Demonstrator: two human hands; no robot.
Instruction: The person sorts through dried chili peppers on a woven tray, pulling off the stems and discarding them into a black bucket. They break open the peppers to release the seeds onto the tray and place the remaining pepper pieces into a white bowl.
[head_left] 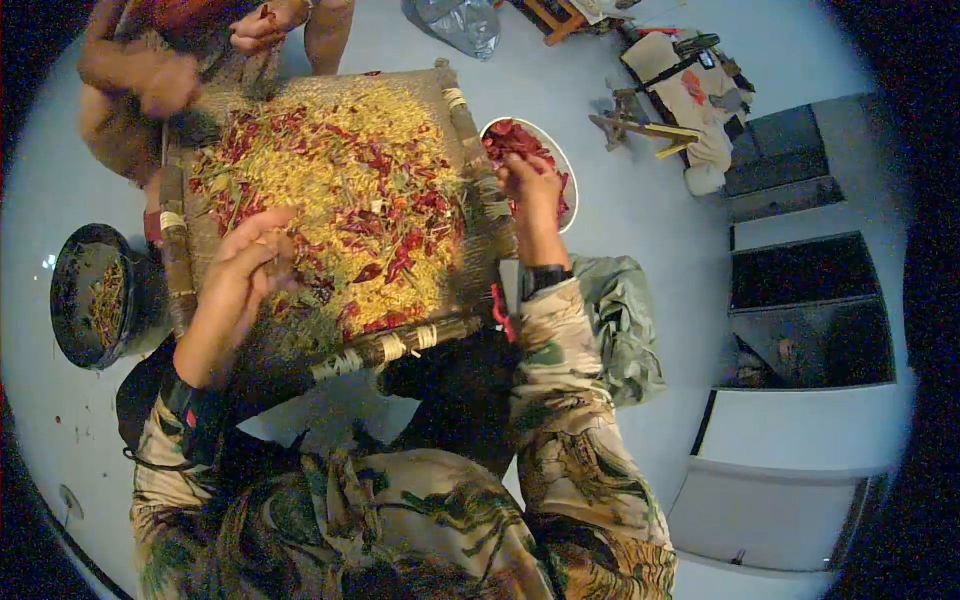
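At the far left a dark bowl on the floor holds a thin layer of stalks and scraps. Next to it lies the woven tray, spread with yellow seeds and many red chilli pieces. The left hand rests on the tray's near-left part, its fingers drawn close in a pinch on some small dark bit. Another person's hands work at the far-left corner. Past the right edge, the right hand hangs over a white bowl of red pieces; I cannot tell whether its fingers grip anything. I judge the sorting to be partway: the bowl has a fair heap, but plenty of red is left among the seeds.
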